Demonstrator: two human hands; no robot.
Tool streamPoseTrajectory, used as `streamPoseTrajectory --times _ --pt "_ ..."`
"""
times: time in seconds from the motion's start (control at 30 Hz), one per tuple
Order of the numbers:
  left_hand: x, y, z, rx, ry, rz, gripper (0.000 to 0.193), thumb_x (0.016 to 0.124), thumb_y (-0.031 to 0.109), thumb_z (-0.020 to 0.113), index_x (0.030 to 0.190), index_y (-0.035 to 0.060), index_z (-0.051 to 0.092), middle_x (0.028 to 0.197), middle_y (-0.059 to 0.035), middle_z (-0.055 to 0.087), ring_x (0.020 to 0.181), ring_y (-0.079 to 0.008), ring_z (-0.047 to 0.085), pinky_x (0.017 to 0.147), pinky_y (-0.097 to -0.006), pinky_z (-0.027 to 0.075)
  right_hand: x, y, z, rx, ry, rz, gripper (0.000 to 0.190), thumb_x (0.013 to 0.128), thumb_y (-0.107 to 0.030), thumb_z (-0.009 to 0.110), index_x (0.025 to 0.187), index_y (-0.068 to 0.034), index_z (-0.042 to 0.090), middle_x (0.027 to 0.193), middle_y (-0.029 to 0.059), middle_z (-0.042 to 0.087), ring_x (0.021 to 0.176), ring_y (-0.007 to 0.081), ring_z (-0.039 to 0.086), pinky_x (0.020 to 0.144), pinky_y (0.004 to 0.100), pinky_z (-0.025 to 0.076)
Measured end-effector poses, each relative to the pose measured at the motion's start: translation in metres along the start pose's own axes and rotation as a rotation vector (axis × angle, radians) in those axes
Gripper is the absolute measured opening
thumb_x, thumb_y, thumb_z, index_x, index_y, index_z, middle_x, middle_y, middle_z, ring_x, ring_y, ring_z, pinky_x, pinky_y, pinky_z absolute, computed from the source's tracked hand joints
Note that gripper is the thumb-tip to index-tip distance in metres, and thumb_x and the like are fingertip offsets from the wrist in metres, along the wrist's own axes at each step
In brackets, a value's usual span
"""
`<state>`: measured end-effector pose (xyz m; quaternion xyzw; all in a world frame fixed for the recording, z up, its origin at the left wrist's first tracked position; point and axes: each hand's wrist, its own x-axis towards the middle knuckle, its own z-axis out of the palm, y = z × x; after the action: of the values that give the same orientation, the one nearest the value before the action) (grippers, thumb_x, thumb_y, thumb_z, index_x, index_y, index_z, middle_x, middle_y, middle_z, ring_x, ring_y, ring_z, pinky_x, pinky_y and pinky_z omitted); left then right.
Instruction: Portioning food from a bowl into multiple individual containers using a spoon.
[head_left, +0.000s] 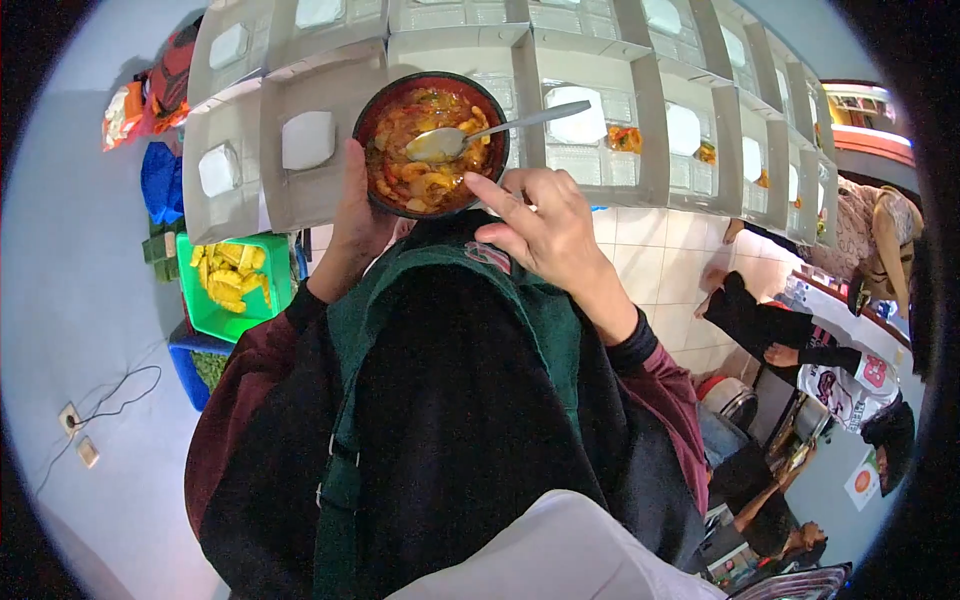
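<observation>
My left hand (356, 214) grips the side of a round bowl (365, 124), dark outside and red-brown inside, held above the near edge of the boxes. An orange saucy dish (420, 180) with chunky pieces partly fills it. A metal spoon (442, 144) lies in the food, its handle reaching over the rim to the right. Close to the rim at the lower right is my right hand (551, 225), fingers apart and nothing held; whether the index fingertip touches the bowl is unclear. Behind stands an open cardboard box (322, 75) with a white packet (308, 140) inside.
Rows of open boxes (592, 56) hold clear compartment trays and white packets; some front-row trays contain orange food (624, 138). At left, a green tub (281, 262) contains yellow pieces (229, 274). Several other people, one in a white top (847, 386), are at right beyond the tiled floor (637, 255).
</observation>
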<state>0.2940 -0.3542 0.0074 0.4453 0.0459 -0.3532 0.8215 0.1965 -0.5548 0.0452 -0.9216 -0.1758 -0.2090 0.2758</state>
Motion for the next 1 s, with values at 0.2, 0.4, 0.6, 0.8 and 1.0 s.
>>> streamPoseTrajectory --times 0.2,0.4,0.6,0.8,1.0 --pt "0.0 0.005 0.005 0.032 -0.03 0.038 0.063 0.09 0.055 0.028 0.132 0.0085 0.031 0.13 -0.0111 0.042 0.118 -0.0252 0.043 0.098 -0.0415 0.037 -0.004 0.012 -0.009 -0.171 0.003 -0.115 0.05 0.068 -0.039 0.064 0.11 -0.012 0.06 0.094 0.0052 0.057 0.075 0.0186 0.053 0.065 0.0319 0.04" --pt "0.001 0.006 0.006 0.002 0.031 0.053 0.063 0.09 0.055 0.029 0.131 0.0083 0.032 0.13 -0.0109 0.042 0.118 -0.025 0.043 0.099 -0.0419 0.037 -0.02 0.051 -0.016 -0.239 0.021 0.049 0.049 0.071 -0.035 0.067 0.112 -0.01 0.055 0.114 0.0136 0.055 0.109 0.0302 0.048 0.088 0.041 0.038" --pt "-0.001 0.012 0.005 0.012 0.049 0.09 0.061 0.09 0.054 0.031 0.13 0.0075 0.033 0.129 -0.011 0.043 0.118 -0.0249 0.043 0.098 -0.042 0.037 -0.067 0.137 0.018 -0.458 -0.243 0.363 0.055 0.084 -0.04 0.052 0.127 -0.008 0.038 0.126 0.0173 0.046 0.128 0.0371 0.027 0.104 0.0489 0.021" --pt "-0.003 0.018 0.004 0.004 0.052 0.141 0.06 0.091 0.051 0.032 0.13 0.0047 0.034 0.129 -0.0111 0.043 0.118 -0.0231 0.043 0.099 -0.039 0.035 -0.067 0.14 0.032 -0.266 -0.265 0.312 0.049 0.089 -0.031 0.046 0.129 -0.007 0.033 0.129 0.0207 0.041 0.131 0.0321 0.024 0.106 0.0486 0.015" --pt "-0.003 0.019 0.004 -0.024 0.077 0.161 0.059 0.092 0.05 0.031 0.13 0.0045 0.034 0.128 -0.0113 0.044 0.118 -0.023 0.043 0.099 -0.0388 0.035 -0.076 0.143 0.03 0.43 0.023 0.66 0.047 0.086 -0.006 0.044 0.13 -0.002 0.028 0.134 0.0202 0.036 0.13 0.0275 0.028 0.105 0.0381 0.024"
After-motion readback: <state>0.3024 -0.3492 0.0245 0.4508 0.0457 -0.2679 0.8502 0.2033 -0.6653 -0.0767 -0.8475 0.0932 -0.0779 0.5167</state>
